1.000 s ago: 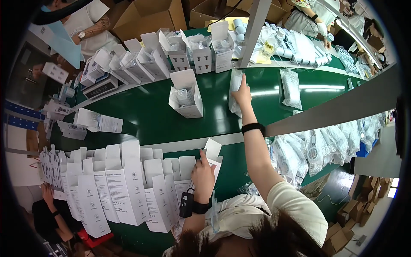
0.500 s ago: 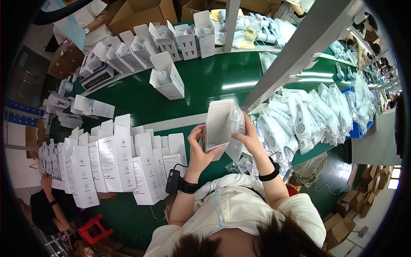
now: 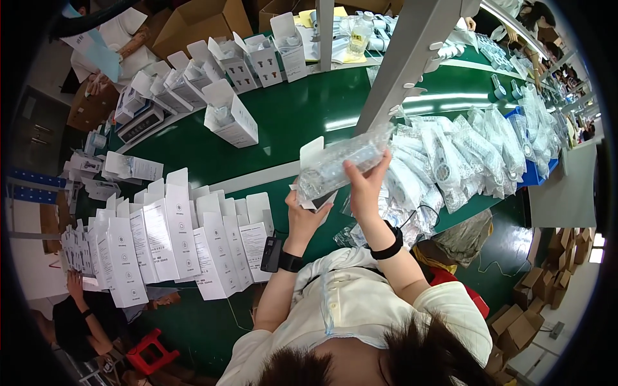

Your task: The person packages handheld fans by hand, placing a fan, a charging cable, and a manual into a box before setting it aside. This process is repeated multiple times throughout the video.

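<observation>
In my right hand [image 3: 367, 186] is a long bubble-wrapped package [image 3: 344, 164] with a pale device showing through the clear wrap. It lies tilted across the mouth of an open white carton [image 3: 311, 152], its lower left end over the opening. My left hand [image 3: 305, 215] grips that carton from the left, and the package covers much of it. To my right is a heap of similar bubble-wrapped packages [image 3: 444, 164]. On my left stand several rows of open white cartons [image 3: 168, 231] with raised flaps.
One filled carton [image 3: 235, 125] stands alone on the green table [image 3: 290, 116]. More filled cartons [image 3: 264, 64] line the far edge. A grey metal post [image 3: 399, 77] rises ahead of me. A blue bin [image 3: 534, 174] is at the right; other people work around the tables.
The wrapped package has swung from upright beside the carton to lying slanted over its mouth. The carton has tipped and is now mostly behind the package.
</observation>
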Action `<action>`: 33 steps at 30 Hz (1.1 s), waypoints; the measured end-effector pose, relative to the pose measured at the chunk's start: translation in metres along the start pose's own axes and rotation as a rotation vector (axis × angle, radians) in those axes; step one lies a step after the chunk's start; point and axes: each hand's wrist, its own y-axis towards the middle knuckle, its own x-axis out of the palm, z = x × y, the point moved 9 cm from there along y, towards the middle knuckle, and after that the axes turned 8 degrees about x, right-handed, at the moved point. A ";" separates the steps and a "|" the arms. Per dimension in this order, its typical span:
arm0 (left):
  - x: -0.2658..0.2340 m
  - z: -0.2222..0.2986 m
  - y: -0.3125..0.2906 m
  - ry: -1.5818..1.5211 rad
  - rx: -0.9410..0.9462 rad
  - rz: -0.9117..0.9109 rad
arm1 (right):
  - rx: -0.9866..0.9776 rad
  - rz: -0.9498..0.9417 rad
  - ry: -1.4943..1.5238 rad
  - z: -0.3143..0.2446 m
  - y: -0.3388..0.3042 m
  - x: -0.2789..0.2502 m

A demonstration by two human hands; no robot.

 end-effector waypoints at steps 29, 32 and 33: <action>-0.090 0.011 -0.001 0.183 -0.162 0.137 | 0.129 -0.400 -1.110 0.025 0.014 -0.039; -0.089 0.005 0.003 0.173 -0.151 0.136 | -0.059 -0.528 -0.710 -0.027 -0.020 0.023; -0.090 0.002 0.004 0.153 -0.157 0.150 | -0.122 -0.602 -0.677 -0.033 -0.037 0.044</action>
